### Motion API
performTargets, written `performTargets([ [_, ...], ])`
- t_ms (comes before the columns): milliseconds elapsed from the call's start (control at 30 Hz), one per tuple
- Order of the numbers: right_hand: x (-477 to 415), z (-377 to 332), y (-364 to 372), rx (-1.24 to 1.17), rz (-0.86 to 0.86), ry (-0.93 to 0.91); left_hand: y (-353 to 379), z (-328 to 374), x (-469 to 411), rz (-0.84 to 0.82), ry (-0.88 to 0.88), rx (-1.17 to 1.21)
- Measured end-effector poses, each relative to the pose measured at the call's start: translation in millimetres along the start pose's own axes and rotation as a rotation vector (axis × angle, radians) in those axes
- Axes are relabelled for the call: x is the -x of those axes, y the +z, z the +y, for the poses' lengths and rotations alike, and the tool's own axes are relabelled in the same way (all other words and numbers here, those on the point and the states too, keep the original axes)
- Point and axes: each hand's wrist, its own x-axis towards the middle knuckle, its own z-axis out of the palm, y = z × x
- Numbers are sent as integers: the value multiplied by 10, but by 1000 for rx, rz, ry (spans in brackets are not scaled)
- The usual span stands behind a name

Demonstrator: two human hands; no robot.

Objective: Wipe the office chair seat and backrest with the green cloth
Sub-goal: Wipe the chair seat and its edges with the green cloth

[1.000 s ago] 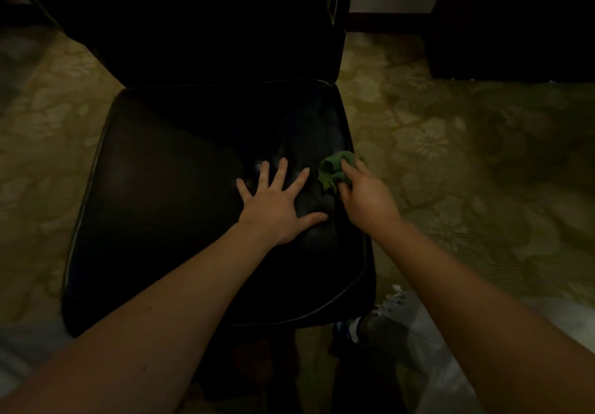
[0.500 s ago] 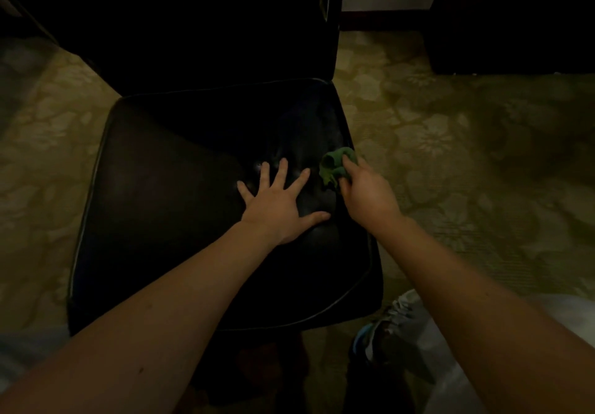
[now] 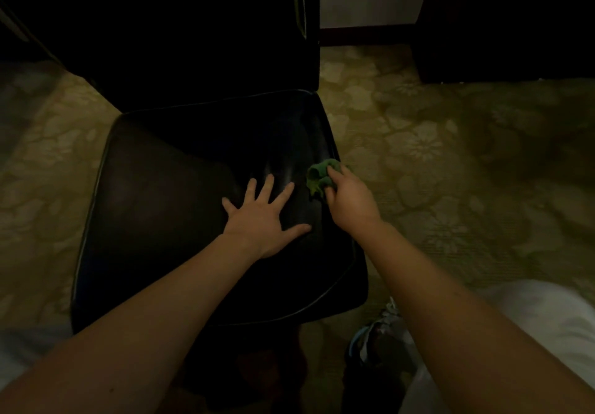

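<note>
Two bare hands rest on the seat in dim light. The left hand (image 3: 262, 220) lies flat, palm down, fingers and thumb spread wide, holding nothing; it presses on the right-of-centre part of the glossy black leather seat cushion (image 3: 154, 214). The right hand (image 3: 349, 199) sits just beside it, nearer the seat's right edge, its fingers curled around a small bunched green cloth (image 3: 318, 176). The cloth sticks out past the fingertips toward the backrest and touches the cushion close to the piped right edge, partly over that edge as far as the view allows. Both forearms reach in from the bottom of the view, bare to the edge of the picture.

Beyond the hands, the cushion's far edge meets the tall black backrest (image 3: 199, 36), which stands upright and is almost lost in shadow. A faint sheen shows on the leather between the two hands. Around the chair lies a pale olive carpet with a floral pattern (image 3: 450, 162). Below the seat's right front corner a light-coloured sneaker (image 3: 376, 333) shows on the floor, with pale clothing (image 3: 541, 320) beside the right forearm. Dark furniture (image 3: 515, 17) stands at the upper right.
</note>
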Motion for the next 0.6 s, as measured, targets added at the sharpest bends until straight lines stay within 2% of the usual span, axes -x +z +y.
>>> performTargets([
  [267, 480, 52, -80, 109, -119, -50, -53, 36, 38, -138, -12, 50],
  [600, 154, -18, -120, 79, -77, -33, -159, 29, -17, -227, -8, 77],
])
